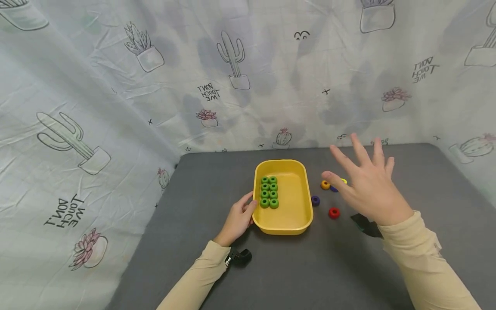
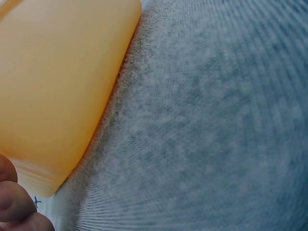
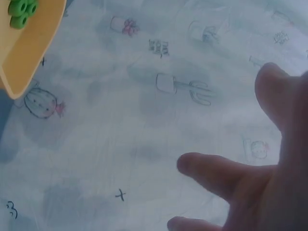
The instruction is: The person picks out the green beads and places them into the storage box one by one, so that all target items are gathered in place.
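A yellow plastic tray point(image 1: 292, 202) lies on the grey table, and several green rings point(image 1: 273, 202) stand in two columns along its left side. My left hand point(image 1: 236, 219) grips the tray's left wall, thumb at the rim. In the left wrist view its fingertips point(image 2: 14, 201) show beside the tray's outer wall point(image 2: 62, 82). To the right, my right hand point(image 1: 370, 189) hovers above the table with fingers spread and nothing held. The right wrist view shows the same spread fingers point(image 3: 211, 168), apart from the tray point(image 3: 43, 43).
Loose rings lie right of the tray: a dark blue one point(image 1: 315, 204), a red one point(image 1: 334, 216), an orange one point(image 1: 325, 187), another blue one point(image 1: 333, 189) and a yellow one point(image 1: 344, 181), partly behind my right hand. A cactus-printed cloth point(image 1: 263, 107) hangs behind the table.
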Tool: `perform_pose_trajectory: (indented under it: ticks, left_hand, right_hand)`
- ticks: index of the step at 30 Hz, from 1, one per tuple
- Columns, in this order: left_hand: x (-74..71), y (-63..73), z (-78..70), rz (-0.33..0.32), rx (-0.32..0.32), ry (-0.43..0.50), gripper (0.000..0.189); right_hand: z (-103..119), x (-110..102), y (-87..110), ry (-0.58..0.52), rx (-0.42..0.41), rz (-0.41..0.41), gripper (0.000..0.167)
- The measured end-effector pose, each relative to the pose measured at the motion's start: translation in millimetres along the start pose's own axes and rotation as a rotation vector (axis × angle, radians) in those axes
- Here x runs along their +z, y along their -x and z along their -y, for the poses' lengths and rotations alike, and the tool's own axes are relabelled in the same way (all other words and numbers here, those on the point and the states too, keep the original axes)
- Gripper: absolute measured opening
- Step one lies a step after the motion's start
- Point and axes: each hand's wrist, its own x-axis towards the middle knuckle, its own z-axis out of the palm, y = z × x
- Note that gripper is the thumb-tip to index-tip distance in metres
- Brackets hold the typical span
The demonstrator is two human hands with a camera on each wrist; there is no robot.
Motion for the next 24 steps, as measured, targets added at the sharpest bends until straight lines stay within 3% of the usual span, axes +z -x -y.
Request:
perform_pose_trajectory:
  ticks: [7,16,24]
  left_hand:
    - [0.9,1.2,0.2,-0.005,-0.007,0.0,0.052]
    - [3.2,-4.0,-2.4,0.019,0.006,-0.004,0.05]
    - [-0.2,0.9,-1.3,0.005,-0.012,-0.026,0.053]
  right_hand:
    - [-4.4,-2.3,0.8,0.023,0.047,0.042,0.081]
    - [-7.0,-5.5,2.1,0.021,0.04,0.05,0.081]
    - [-4.4,-1.7,1.9,0.018,0.024,0.051,0.082]
